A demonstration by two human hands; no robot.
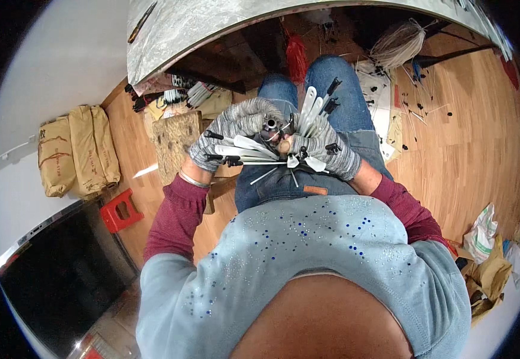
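Note:
Over my lap is what looks like an umbrella frame (254,145), with white flat ribs, thin rods and black end pieces fanning out round a dark hub. A hollow black tube end (271,123) points up from its middle. My left hand (239,122), in a grey knitted glove, curls round the frame's left side, fingers closed. From the right, my right hand (334,152), in a matching glove, is closed on the frame near the hub. Bare fingertips of this hand meet at the centre. Ribs hide part of both hands, so the exact grip on the hub does not show.
A grey marbled table (212,24) spans the far side, with a dark pointed tool (142,23) on it. Left of my knees stands a wooden stool (176,140). Further left are tan sacks (89,149) and a red plastic stool (121,210). White rods (400,45) hang at the table's right.

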